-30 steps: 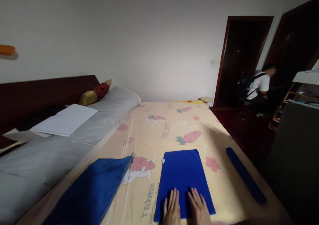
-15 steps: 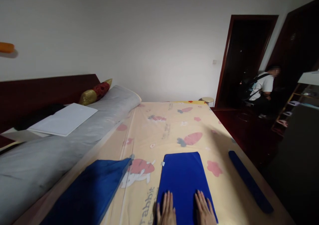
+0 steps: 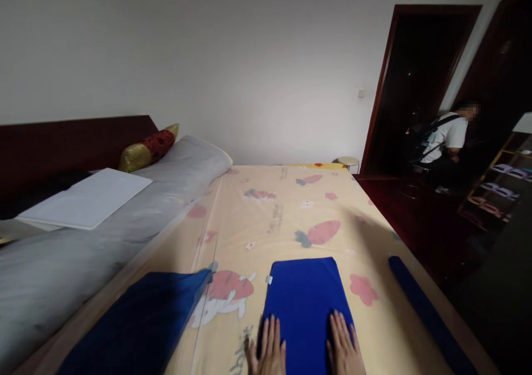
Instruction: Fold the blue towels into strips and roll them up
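A folded bright blue cloth (image 3: pixel 303 303) lies flat on the yellow cartoon-print bed sheet (image 3: pixel 282 214) near me. My left hand (image 3: pixel 268 350) rests flat on its near left edge, fingers stretched out. My right hand (image 3: pixel 344 347) lies flat on its near right part, fingers also stretched out. Neither hand grips anything. A bigger dark blue cloth (image 3: pixel 137 325) lies to the left, and a rolled blue cloth (image 3: pixel 428 314) lies along the bed's right edge.
A long grey pillow (image 3: pixel 103 231) with a white sheet of fabric (image 3: pixel 85 200) and a gold-red bolster (image 3: pixel 147 148) lies by the dark headboard. A person with a backpack (image 3: pixel 444 139) sits by the dark doorway. A small stool (image 3: pixel 348 162) stands past the bed.
My hands have slid apart toward the blue cloth's two sides and nearer to me. The view has tipped and turned slightly, and the orange thing on the left wall has left the picture.
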Available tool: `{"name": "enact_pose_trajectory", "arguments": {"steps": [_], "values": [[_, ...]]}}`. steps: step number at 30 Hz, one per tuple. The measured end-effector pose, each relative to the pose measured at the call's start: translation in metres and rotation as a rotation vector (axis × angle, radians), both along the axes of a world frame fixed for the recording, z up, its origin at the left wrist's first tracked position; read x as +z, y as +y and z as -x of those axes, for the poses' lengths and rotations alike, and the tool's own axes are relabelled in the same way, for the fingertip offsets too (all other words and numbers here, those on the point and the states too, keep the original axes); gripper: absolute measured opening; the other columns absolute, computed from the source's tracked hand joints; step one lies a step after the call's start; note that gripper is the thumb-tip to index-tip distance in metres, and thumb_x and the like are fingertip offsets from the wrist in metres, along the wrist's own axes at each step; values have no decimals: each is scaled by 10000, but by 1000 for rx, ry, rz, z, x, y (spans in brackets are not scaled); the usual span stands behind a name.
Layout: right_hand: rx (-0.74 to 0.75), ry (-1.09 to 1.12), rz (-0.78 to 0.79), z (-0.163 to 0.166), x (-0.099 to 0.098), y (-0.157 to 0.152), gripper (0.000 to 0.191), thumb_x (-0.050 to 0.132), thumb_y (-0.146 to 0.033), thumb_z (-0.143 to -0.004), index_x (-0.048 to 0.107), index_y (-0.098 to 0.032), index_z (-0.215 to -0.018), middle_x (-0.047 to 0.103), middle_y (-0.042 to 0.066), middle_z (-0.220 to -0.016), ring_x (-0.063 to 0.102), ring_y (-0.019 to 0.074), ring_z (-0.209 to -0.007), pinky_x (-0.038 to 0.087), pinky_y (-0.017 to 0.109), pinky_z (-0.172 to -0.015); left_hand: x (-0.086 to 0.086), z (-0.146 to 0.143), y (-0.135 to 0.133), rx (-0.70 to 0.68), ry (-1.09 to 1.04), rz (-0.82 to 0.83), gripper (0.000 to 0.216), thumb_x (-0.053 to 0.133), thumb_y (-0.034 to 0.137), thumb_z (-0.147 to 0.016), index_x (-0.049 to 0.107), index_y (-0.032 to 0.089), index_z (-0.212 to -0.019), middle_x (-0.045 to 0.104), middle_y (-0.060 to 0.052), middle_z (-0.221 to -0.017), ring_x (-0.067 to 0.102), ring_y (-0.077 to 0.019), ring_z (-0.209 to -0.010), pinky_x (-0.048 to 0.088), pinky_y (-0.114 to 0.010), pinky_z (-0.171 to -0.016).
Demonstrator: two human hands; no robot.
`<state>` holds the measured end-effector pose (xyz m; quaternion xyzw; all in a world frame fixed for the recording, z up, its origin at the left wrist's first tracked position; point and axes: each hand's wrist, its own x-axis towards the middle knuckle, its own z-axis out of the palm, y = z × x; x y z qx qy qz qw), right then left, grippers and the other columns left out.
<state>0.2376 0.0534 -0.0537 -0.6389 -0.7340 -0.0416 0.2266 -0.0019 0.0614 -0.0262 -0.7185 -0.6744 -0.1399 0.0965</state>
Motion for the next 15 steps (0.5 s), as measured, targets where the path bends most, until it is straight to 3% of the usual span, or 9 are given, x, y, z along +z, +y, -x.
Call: {"name": "enact_pose_trajectory", "arguments": {"steps": [3, 5, 7, 10, 15], "values": [[255, -26, 43, 31, 7, 11, 584, 338, -376, -960, 78, -270, -1472, 338, 17, -1472, 409, 236, -1321, 444, 425, -1034, -6, -31, 9, -261, 47, -11, 612, 292, 194, -892, 60, 318, -1444, 419, 33, -1465, 449, -164, -1316, 385, -412, -1052], [311, -20, 95, 43, 18, 27, 558, 304, -356, -967, 76, -275, -1470, 295, 3, -1489, 361, 224, -1350, 408, 420, -1069, -4, -47, 25, -327, 61, -13, 617, 282, 177, -889, 50, 302, -1447, 411, 32, -1470, 441, -147, -1321, 404, -380, -1038], [277, -2, 151, 42, 32, 48, 527, 265, -373, -977, 99, -277, -1468, 251, -7, -1506, 303, 222, -1379, 358, 443, -1106, 4, -50, 47, -299, 53, 3, 590, 269, 206, -908, 47, 286, -1449, 373, 18, -1495, 408, -155, -1346, 382, -395, -1065], [172, 20, 225, 18, 48, 82, 529, 236, -466, -976, 191, -256, -1460, 243, 1, -1512, 260, 223, -1398, 303, 472, -1136, 20, -31, 83, -216, 23, 72, 539, 255, 310, -940, 67, 281, -1444, 338, 4, -1515, 374, -176, -1370, 348, -436, -1094], [-78, 19, 277, -18, 50, 111, 638, 263, -537, -951, 299, -120, -1432, 267, 94, -1503, 257, 252, -1401, 249, 488, -1155, 29, 5, 114, -9, 3, 52, 524, 243, 345, -940, 104, 262, -1439, 309, -44, -1526, 321, -231, -1399, 213, -565, -1137]]}}
